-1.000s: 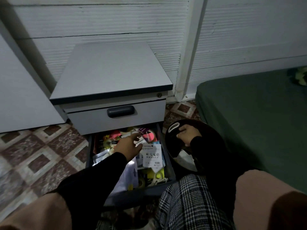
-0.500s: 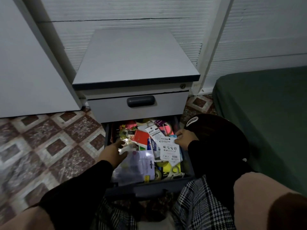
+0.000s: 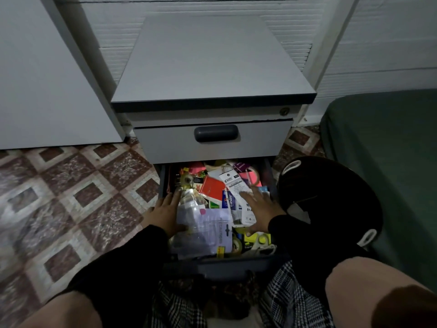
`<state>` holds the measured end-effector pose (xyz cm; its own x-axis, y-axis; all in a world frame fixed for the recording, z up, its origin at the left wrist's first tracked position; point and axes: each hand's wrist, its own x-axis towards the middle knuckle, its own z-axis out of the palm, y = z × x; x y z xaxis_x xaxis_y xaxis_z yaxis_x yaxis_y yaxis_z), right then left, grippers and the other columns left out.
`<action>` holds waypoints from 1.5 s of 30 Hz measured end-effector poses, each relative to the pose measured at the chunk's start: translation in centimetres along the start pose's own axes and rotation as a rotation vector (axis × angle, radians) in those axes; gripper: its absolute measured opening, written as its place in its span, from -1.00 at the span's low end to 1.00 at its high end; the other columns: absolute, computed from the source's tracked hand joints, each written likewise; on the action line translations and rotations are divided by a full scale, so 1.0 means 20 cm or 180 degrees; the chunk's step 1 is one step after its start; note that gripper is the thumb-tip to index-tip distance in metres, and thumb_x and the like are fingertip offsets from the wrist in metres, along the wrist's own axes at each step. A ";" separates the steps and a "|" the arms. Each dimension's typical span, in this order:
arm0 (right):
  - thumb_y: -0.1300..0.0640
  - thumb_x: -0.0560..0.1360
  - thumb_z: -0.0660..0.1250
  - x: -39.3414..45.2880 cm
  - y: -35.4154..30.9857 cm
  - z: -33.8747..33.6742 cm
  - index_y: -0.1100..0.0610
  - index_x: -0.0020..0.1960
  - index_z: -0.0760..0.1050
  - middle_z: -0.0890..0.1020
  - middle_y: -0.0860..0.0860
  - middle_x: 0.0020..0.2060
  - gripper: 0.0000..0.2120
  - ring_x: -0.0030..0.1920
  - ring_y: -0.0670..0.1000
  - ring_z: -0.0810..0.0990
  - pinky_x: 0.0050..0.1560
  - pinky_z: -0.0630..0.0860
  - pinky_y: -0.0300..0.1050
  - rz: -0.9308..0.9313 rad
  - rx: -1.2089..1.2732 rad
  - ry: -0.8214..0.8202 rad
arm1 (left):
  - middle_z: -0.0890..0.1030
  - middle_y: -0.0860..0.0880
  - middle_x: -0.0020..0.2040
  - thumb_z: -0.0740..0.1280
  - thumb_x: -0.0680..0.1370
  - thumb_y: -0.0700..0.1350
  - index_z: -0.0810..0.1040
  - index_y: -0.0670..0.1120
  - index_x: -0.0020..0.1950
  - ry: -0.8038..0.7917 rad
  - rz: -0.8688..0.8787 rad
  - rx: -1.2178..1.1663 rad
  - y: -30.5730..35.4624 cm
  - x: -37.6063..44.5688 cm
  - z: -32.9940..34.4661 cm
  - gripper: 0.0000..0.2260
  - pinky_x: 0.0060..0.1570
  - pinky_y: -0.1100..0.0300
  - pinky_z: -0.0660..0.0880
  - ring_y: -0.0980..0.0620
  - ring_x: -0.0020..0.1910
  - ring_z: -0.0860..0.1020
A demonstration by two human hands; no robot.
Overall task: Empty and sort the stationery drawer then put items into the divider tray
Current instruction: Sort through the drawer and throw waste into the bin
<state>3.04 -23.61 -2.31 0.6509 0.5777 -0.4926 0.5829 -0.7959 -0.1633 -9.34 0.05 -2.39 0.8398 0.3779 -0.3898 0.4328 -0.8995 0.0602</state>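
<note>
Both hands flat in the open drawer (image 3: 165, 183), gripping nothing: left hand (image 3: 165, 210) touches the clear packet (image 3: 203, 230) (long axis toward me), right hand (image 3: 259, 205) spread on carded packs (image 3: 234, 185).

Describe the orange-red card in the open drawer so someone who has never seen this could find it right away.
Find the grey cabinet; its lower drawer is pulled open and full of stationery. Between the left hand and the right hand, towards the back, lies the orange-red card, tilted, just left of a long white packet. It is the only plain, unprinted orange-red piece there.
</note>
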 end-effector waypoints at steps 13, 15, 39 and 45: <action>0.29 0.53 0.23 0.05 -0.06 0.06 0.01 0.52 0.00 -0.02 0.08 0.52 -0.33 0.43 0.31 0.19 0.34 0.34 0.17 -0.0023 -0.0508 -0.0148 | 0.27 -0.14 0.29 0.55 0.30 -0.02 0.22 -0.10 0.41 0.0300 -0.0080 -0.0789 0.01 0.01 0.00 -0.20 0.18 -0.01 0.48 -0.16 0.22 0.46; 0.35 0.51 0.20 0.04 -0.08 0.05 0.02 0.51 0.00 0.01 0.10 0.51 -0.32 0.40 0.30 0.24 0.31 0.37 0.15 -0.0052 -0.0490 -0.0068 | 0.29 -0.14 0.28 0.56 0.29 -0.04 0.26 -0.13 0.39 0.0286 -0.0126 -0.0973 0.00 0.02 -0.01 -0.22 0.17 -0.02 0.49 -0.15 0.18 0.48; 0.33 0.58 0.02 -0.09 -0.13 -0.10 0.19 0.47 0.10 0.33 0.13 0.40 -0.54 0.29 0.14 0.46 0.07 0.47 0.00 0.0158 -0.0551 0.0737 | 0.62 -0.10 -0.08 0.42 0.47 -0.09 0.52 -0.15 0.04 0.0277 -0.0213 -0.2019 -0.03 -0.01 -0.05 -0.78 -0.13 0.19 0.50 -0.07 -0.09 0.60; 0.29 0.58 0.08 -0.14 -0.12 -0.20 0.07 0.47 0.10 0.44 0.11 0.31 -0.51 0.22 0.18 0.52 0.08 0.49 0.04 0.0285 -0.0385 0.0726 | 0.55 -0.07 -0.22 0.44 0.46 -0.14 0.50 -0.17 -0.05 0.0399 -0.0308 -0.2434 -0.03 -0.05 -0.12 -0.82 -0.25 0.20 0.47 0.02 -0.31 0.51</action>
<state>1.79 -22.53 2.81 0.7872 0.5426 -0.2931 0.5630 -0.8263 -0.0176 -9.54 0.72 0.18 0.7978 0.5099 -0.3216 0.5735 -0.4775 0.6657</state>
